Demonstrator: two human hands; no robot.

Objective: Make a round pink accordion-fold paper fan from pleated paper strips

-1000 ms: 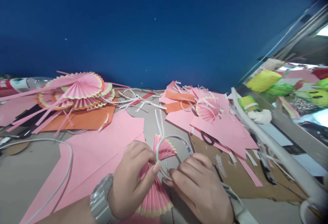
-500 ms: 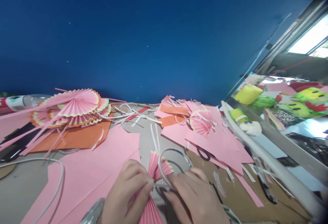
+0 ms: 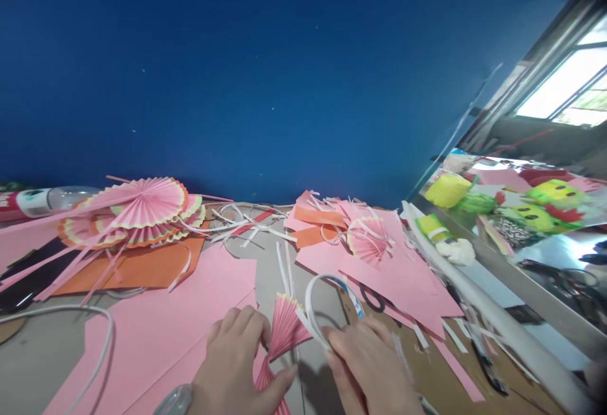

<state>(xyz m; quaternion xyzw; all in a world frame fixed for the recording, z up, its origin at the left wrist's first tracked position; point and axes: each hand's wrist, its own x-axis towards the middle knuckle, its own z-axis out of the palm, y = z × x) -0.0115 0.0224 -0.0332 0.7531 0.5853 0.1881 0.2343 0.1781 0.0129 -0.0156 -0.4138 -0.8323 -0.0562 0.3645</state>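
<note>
Centrally, well in from the table's (image 3: 38, 364) far edge, a narrow-waisted pink pleated paper fan (image 3: 287, 329) touches the left hand (image 3: 232, 364), its thumb spread from its fingers; the curled right hand (image 3: 372, 364) grips a white tape roll (image 3: 309, 307) just beside.

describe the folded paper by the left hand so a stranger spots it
Below the blue panel, look between the left hand and the right hand. The pleated pink paper there narrows to a pinched waist like a bow, unlike the round fans farther back.
</note>
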